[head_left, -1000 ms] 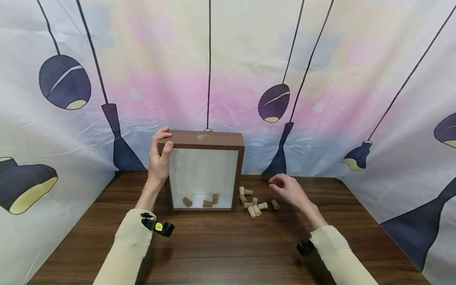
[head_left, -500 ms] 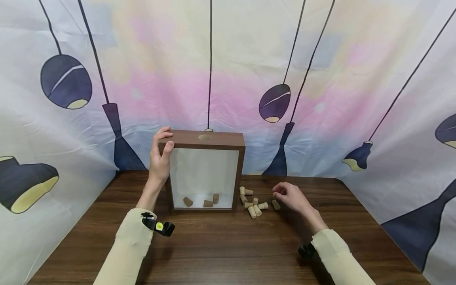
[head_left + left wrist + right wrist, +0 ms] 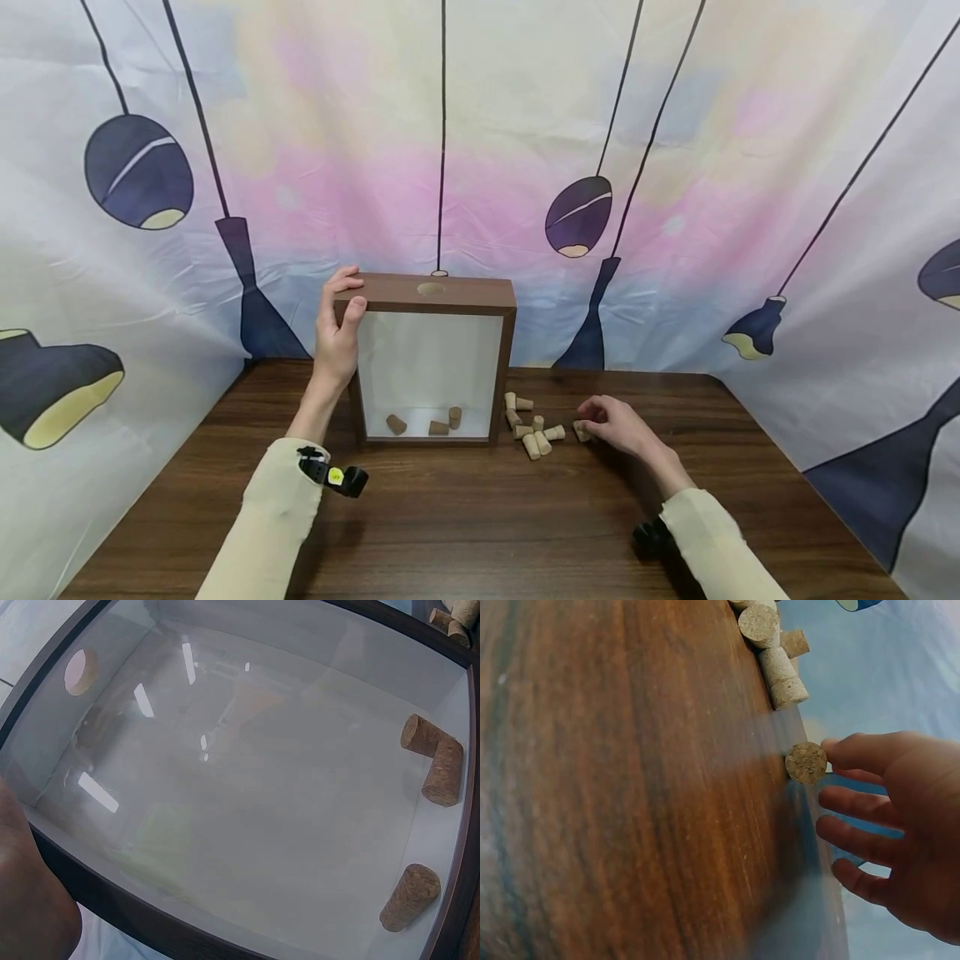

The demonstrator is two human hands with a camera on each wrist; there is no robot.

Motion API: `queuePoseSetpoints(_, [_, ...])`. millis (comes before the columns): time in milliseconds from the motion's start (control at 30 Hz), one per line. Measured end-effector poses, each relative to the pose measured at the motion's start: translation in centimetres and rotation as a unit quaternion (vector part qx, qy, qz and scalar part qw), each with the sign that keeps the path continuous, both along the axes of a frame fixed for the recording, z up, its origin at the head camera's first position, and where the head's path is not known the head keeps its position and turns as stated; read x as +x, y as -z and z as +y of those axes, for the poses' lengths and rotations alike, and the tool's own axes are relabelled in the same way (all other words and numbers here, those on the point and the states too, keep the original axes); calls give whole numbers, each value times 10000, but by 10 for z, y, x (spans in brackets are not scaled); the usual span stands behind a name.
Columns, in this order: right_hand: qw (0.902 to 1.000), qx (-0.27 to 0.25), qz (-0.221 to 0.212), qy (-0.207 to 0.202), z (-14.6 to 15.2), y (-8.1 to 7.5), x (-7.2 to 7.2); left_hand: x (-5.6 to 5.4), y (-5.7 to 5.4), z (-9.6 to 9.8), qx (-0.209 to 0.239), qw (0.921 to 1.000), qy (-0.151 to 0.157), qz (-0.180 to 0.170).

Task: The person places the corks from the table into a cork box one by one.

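The left hand (image 3: 334,340) gripped the box (image 3: 472,293); toward the far edge of the surface (image 3: 480,525), the right hand (image 3: 617,423) hung unclosed at 1 cork (image 3: 806,763), probably light, firm, best pinched mid-side.

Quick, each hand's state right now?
Left hand: holding the brown-framed box by its upper corner.
Right hand: at a cork; whether gripping cannot be told.

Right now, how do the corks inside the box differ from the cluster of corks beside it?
The inside corks number three; the cluster has more. The inside corks look darker brown; the cluster looks paler. The inside corks sit behind the clear front of the box; the cluster lies on the table. Both have short, stubby corks.
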State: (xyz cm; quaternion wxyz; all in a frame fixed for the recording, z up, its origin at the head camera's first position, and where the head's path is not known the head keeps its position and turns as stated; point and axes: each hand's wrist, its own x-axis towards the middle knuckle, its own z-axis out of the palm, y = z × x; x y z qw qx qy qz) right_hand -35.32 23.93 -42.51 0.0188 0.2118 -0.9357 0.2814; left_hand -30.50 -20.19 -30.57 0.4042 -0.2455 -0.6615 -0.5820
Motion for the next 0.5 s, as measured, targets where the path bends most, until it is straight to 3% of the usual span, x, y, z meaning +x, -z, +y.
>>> queuePoseSetpoints(233, [9993,188,-166,-261,-2,1,0,0,0,0,-32,10000,-21,40])
queuePoseSetpoints(500, [9995,169,-94,-253,-3,0,2,0,0,0,-23,10000,-19,-2])
